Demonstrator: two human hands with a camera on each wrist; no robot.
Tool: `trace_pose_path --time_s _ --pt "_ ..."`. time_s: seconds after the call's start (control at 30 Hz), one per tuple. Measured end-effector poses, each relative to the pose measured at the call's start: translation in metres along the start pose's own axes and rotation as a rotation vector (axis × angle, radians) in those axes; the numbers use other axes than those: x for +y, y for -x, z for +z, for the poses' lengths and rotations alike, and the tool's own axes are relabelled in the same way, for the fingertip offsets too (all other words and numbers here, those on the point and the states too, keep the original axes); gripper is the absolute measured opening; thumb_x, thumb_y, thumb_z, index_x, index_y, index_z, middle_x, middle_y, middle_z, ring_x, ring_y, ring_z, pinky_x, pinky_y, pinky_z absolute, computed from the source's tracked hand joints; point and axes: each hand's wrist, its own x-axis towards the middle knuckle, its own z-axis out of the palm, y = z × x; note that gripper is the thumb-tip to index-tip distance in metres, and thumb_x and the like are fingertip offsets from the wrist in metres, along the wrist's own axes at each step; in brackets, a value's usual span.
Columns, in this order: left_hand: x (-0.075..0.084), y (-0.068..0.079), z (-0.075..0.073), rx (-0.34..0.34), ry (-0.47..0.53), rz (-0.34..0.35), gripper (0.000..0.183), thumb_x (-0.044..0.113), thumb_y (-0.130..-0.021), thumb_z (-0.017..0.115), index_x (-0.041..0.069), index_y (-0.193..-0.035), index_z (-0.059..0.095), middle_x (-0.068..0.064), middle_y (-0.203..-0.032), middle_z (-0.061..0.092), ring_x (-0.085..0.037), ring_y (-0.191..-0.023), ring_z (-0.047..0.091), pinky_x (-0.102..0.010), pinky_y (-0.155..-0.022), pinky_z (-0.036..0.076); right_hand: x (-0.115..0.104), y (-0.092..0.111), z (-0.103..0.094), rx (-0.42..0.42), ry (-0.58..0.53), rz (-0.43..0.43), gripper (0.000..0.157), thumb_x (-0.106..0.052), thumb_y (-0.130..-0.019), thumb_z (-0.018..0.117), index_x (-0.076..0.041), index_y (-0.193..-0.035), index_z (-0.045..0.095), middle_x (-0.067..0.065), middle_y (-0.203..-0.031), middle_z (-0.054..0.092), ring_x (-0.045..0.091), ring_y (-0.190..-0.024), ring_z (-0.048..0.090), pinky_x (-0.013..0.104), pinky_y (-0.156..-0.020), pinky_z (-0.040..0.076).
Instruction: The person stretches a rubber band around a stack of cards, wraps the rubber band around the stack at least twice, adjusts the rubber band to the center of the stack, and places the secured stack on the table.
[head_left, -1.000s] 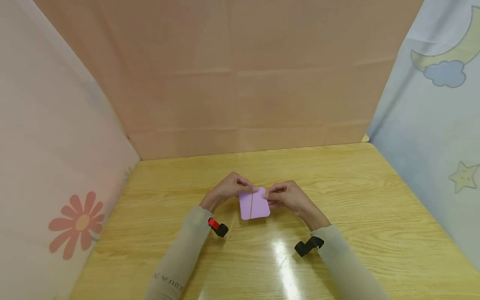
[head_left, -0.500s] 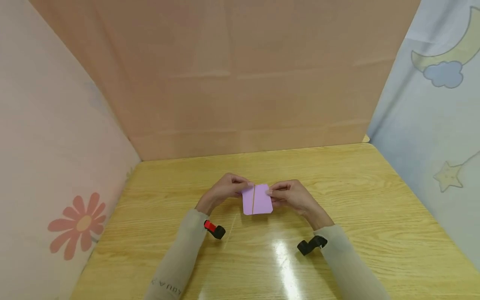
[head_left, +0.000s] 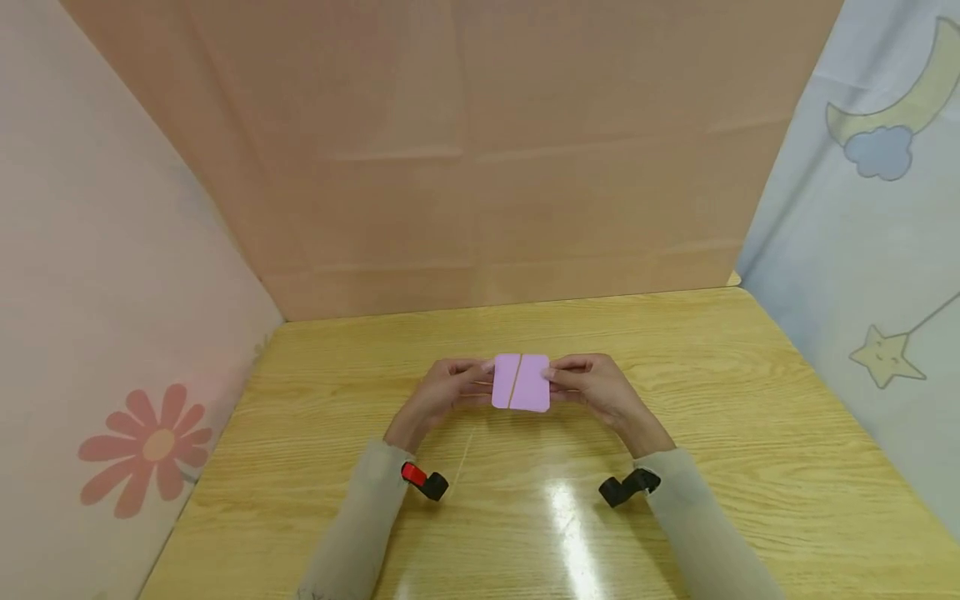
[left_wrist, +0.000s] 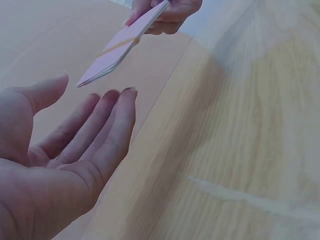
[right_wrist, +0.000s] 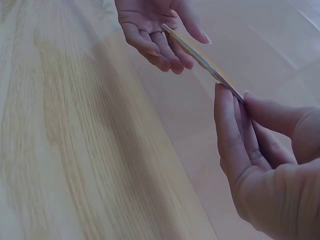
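Observation:
A thin stack of lilac square cards (head_left: 534,385) with rounded corners is held above the table. Round it runs a tan rubber band (head_left: 515,381), and thin layers show along its edge in the right wrist view. My right hand (head_left: 600,390) pinches the stack's right edge, thumb on top and fingers beneath. At the stack's left side is my left hand (head_left: 435,396). The left wrist view shows this left hand (left_wrist: 75,145) with thumb and fingers spread apart, the near corner of the stack just beyond the fingertips.
The wood-grain table (head_left: 315,467) reaches back to a peach cloth (head_left: 465,167). Patterned cloths hang on both sides, one with a red flower (head_left: 153,446), the other with a moon and a star (head_left: 887,357). Black cameras (head_left: 630,487) sit on the wrists.
The stack has moved slightly right and away from me, and the band now slants across it. My left hand, pinching the stack's edge earlier, has let go and spread its fingers.

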Motion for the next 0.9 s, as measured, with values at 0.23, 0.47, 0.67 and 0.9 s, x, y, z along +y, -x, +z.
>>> trace_pose_path --time_s 0.23,0.47,0.67,0.9 --pt "-0.016 0.005 0.009 0.013 0.123 0.025 0.036 0.018 -0.106 0.064 -0.009 -0.13 0.067 -0.011 -0.113 0.077 -0.02 -0.097 0.078 -0.041 -0.095 0.063 -0.001 0.0 -0.004 0.011 -0.001 -0.006 0.025 -0.005 -0.102 0.068 0.01 -0.122 0.066 0.003 -0.098 0.074 0.016 -0.086 0.078 0.029 -0.081 0.065" --pt "-0.029 0.012 0.019 0.016 0.18 -0.001 0.035 0.012 -0.105 0.064 -0.009 -0.133 0.066 -0.022 -0.126 0.073 -0.025 -0.104 0.079 -0.041 -0.099 0.061 0.0 -0.001 -0.004 0.012 -0.023 -0.014 0.03 -0.004 -0.101 0.069 0.013 -0.124 0.063 0.003 -0.097 0.074 0.015 -0.085 0.077 0.03 -0.082 0.065" --pt "-0.031 0.014 0.024 0.025 0.193 0.013 0.035 0.012 -0.106 0.064 -0.01 -0.133 0.065 -0.023 -0.119 0.075 -0.021 -0.096 0.08 -0.039 -0.095 0.062 -0.001 -0.002 -0.005 0.008 -0.014 -0.015 0.025 -0.002 -0.101 0.068 0.012 -0.122 0.065 0.002 -0.097 0.074 0.015 -0.085 0.078 0.031 -0.081 0.066" --pt "-0.028 0.01 0.023 0.099 0.185 0.011 0.034 0.015 -0.101 0.071 -0.006 -0.128 0.071 -0.013 -0.111 0.078 -0.02 -0.095 0.079 -0.039 -0.092 0.064 0.002 -0.002 -0.007 -0.039 0.033 -0.001 0.021 -0.005 -0.101 0.069 0.009 -0.117 0.07 0.003 -0.096 0.076 0.015 -0.083 0.077 0.029 -0.078 0.065"
